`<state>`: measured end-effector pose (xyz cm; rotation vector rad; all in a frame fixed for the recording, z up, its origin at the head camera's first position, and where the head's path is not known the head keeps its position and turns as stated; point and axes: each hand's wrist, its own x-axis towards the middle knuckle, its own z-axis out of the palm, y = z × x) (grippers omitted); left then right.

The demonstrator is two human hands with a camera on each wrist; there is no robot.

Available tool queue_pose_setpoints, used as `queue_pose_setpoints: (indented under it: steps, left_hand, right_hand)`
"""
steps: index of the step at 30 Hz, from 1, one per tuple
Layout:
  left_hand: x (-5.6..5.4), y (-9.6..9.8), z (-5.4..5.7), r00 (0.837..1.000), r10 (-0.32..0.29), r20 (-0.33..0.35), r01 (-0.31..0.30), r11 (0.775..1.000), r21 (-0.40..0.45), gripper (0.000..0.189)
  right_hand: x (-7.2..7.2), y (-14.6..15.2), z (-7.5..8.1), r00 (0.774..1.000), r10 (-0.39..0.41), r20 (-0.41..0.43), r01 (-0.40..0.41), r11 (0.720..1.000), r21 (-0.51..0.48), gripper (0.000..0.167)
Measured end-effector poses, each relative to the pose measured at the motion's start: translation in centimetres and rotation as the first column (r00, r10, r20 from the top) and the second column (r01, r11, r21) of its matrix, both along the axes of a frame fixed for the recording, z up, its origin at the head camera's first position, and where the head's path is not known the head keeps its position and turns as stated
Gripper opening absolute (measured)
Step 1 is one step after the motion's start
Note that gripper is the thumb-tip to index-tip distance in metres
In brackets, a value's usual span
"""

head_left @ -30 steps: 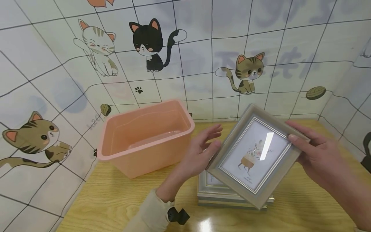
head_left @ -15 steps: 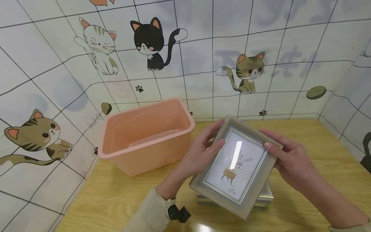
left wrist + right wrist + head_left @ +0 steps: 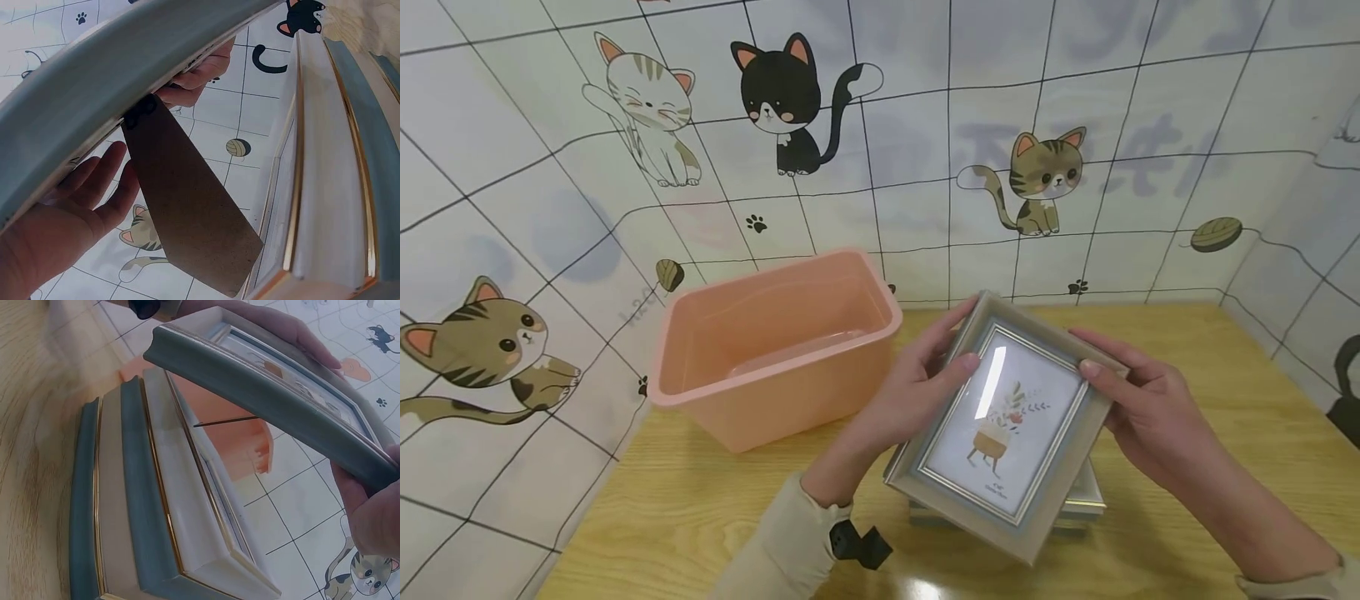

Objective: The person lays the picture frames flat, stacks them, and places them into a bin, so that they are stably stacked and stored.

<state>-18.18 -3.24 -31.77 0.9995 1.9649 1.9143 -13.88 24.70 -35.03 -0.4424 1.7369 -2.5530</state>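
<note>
Both hands hold a picture frame, tilted, with a glazed print of flowers in a legged pot and a grey-beige border. My left hand grips its left edge, thumb on the front and the other fingers behind. At the upper right corner, my right hand pinches the border between thumb and fingers. A brown stand leg sticks out from the frame's back in the left wrist view. Below lies a stack of several picture frames, partly hidden by the held one; their blue-grey, cream and gold edges show in the right wrist view.
A pink plastic bin stands to the left on the wooden table, close to the back wall. The wall carries a grid and cartoon cats. A dark object shows at the far right edge.
The held frame has moved left and slightly down over the stack. My left hand, beside its edge a second ago with fingers apart, now grips it; over the last half second little moved.
</note>
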Motion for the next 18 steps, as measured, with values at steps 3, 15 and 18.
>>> queue_pose_setpoints:
  steps: [3, 15, 18]
  left_hand:
    - [-0.1, -0.4, 0.1, 0.999, -0.033, -0.002, 0.033, 0.999, 0.006, 0.065]
    - [0.1, -1.3, 0.3, 0.994, -0.103, 0.046, 0.103, 0.995, 0.012, 0.078]
    - [0.1, -1.4, 0.5, 0.992, -0.117, 0.042, 0.118, 0.993, -0.015, 0.082]
  right_hand:
    - [0.0, -0.2, 0.1, 1.000, -0.007, 0.006, 0.007, 1.000, -0.016, 0.045]
    - [0.1, -1.2, 0.1, 1.000, -0.002, 0.006, 0.002, 0.998, -0.059, 0.045]
    - [0.1, -1.3, 0.0, 1.000, 0.005, 0.014, -0.004, 0.997, -0.079, 0.044]
